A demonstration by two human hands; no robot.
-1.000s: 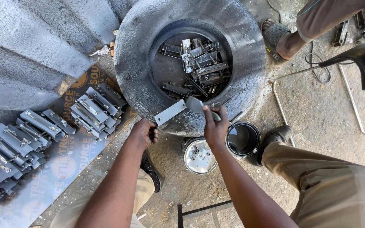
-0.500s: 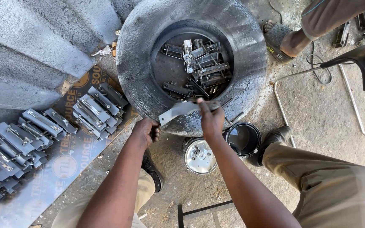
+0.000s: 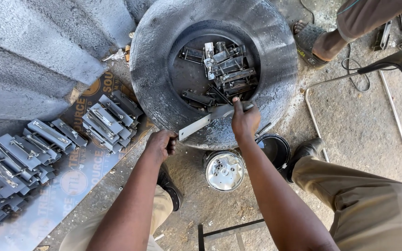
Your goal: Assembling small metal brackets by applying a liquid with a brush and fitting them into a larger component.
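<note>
The fingers of the left hand [image 3: 162, 143] are curled shut around the near, lower end of a flat grey metal plate [image 3: 201, 126], the knuckles turned up so the fingertips themselves are hidden underneath. The fingers of the right hand [image 3: 244, 122] are closed on the far end of the same plate, with the thumb pressed on top, close to the inner edge of the tyre [image 3: 275, 60]. Between the two grips the plate runs as a slanting strip, low at the left fingers and rising towards the right fingers, and it lies across the tyre's near wall.

Just beyond the right fingers, inside the tyre's well, sits a heap of dark metal brackets [image 3: 226, 72]. Just behind the right wrist stands a black tin [image 3: 275, 149], and beside it, between the two forearms, a silver can lid [image 3: 224, 170]. Well off to the left of the left fingers, rows of grey metal parts [image 3: 47, 139] lie on a printed board [image 3: 75, 186]. Beyond the tyre, another person's sandalled foot [image 3: 310, 39] rests on the concrete floor [image 3: 364, 121].
</note>
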